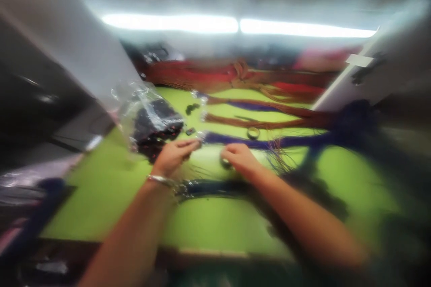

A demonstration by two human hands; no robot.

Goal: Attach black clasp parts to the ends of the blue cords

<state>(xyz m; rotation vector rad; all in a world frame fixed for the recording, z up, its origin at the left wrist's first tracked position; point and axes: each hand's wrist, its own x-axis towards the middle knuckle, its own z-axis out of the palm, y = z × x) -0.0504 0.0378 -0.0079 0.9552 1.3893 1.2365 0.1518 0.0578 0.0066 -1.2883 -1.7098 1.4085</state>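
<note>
The left hand [178,155] has its thumb and fingertips pinched together beside the clear tips [202,135] of a long purple bundle of thin wires [291,141]; blur hides whether a strand sits between them. The right hand [241,158] is curled in a nearly full grip, seemingly on a small dark round piece [226,161]. The purple bundle lies across the bright green tabletop [101,197], just beyond both hands; its fine loose strands [281,154] splay out past the right hand, so a sleeveless forearm sweeping back could snag and tangle them. A dark blue wire bundle [215,187] lies close on the near side; dragging a wrist may shift it. The clear plastic bag of dark pieces [155,116] sits close by the left hand; a knock could spill its contents.
</note>
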